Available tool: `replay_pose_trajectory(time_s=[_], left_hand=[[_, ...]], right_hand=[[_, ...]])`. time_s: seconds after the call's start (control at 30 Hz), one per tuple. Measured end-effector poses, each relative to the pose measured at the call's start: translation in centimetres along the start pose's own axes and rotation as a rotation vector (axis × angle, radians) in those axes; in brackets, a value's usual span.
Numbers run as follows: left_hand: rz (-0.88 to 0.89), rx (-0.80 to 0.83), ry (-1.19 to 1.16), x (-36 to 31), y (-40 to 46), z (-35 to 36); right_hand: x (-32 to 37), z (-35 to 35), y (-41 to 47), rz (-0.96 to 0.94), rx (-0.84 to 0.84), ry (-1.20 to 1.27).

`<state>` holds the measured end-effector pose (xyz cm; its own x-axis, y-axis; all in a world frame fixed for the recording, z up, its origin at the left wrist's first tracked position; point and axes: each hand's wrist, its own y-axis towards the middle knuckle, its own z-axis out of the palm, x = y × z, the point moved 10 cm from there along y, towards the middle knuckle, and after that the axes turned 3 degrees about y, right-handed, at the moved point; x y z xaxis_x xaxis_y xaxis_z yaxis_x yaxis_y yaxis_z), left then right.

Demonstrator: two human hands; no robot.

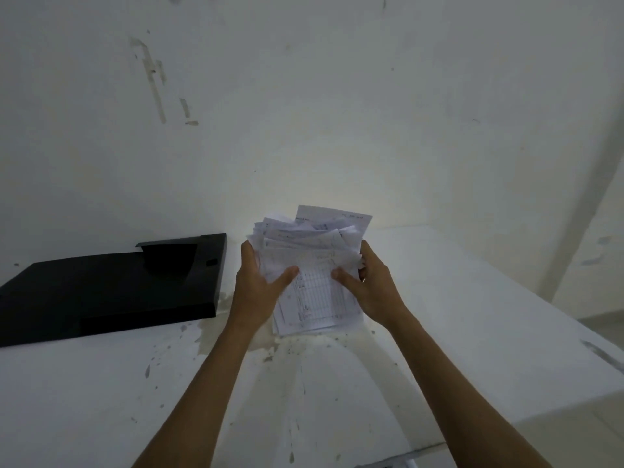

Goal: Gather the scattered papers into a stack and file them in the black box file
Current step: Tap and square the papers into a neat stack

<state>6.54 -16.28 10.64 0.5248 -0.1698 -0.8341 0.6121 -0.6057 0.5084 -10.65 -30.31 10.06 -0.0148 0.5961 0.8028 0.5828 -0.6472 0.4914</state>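
i have the stack of papers [312,265] held between both hands, just above the white table [456,315], to the right of the black box file [108,288], which lies flat on the table against the wall. my left hand [260,282] grips the stack's left edge with the thumb laid across the top sheet; my right hand [368,285] grips the right edge the same way, fingers curled behind.

the sheets are far from square: the far ends fan out and several corners stick up at odd angles. my judgement is that the step in hand is squaring the stack, so i would ease the grip a little, tap the near edge down on the table, then tap one side, letting loose sheets settle before carrying the lot to the file. squeezing hard now would likely crease the splayed corners.

the light is dim and the printing on the sheets is too blurred to read. i cannot tell whether the file is open or which side takes the papers; its left end runs out of frame. the fingers behind the stack are hidden.
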Motion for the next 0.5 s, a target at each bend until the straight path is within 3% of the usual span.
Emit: replay_pose_trajectory(time_s=[0.27,0.5], left_hand=[[-0.134,0.171,0.028,4.1,-3.5,2.1],[-0.222,0.219,-0.013,6.9,-6.2,2.4]], right_hand=[[-4.6,0.5,-3.2,0.132,0.120,-0.053],[-7.8,1.1,-6.1,0.250,0.155,-0.103]])
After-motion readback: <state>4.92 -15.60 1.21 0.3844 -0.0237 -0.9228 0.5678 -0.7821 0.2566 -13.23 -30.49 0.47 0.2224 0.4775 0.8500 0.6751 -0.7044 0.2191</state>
